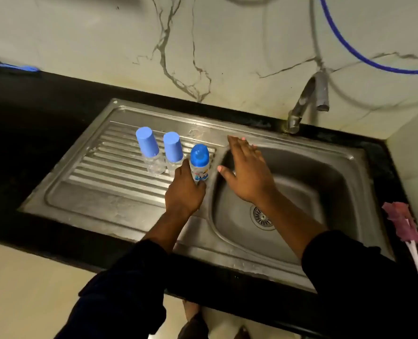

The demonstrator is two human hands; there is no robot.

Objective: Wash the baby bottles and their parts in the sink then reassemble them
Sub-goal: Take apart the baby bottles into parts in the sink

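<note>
Three baby bottles stand in a row on the ribbed steel drainboard (100, 192). The left bottle (148, 149) and the middle bottle (173, 149) are clear with plain light-blue caps. The right bottle (199, 160) has a darker blue cap and a printed label. My left hand (184, 192) grips the lower part of this right bottle, at the drainboard's edge next to the basin. My right hand (245, 171) hovers flat with its fingers spread over the left side of the sink basin (313, 192), holding nothing.
A steel tap (303, 104) rises at the basin's back rim. The drain (261, 216) sits in the basin floor. A pink-headed brush (403, 223) lies on the black counter at right. A blue hose (364, 57) hangs on the marble wall. A blue brush (14, 68) lies far left.
</note>
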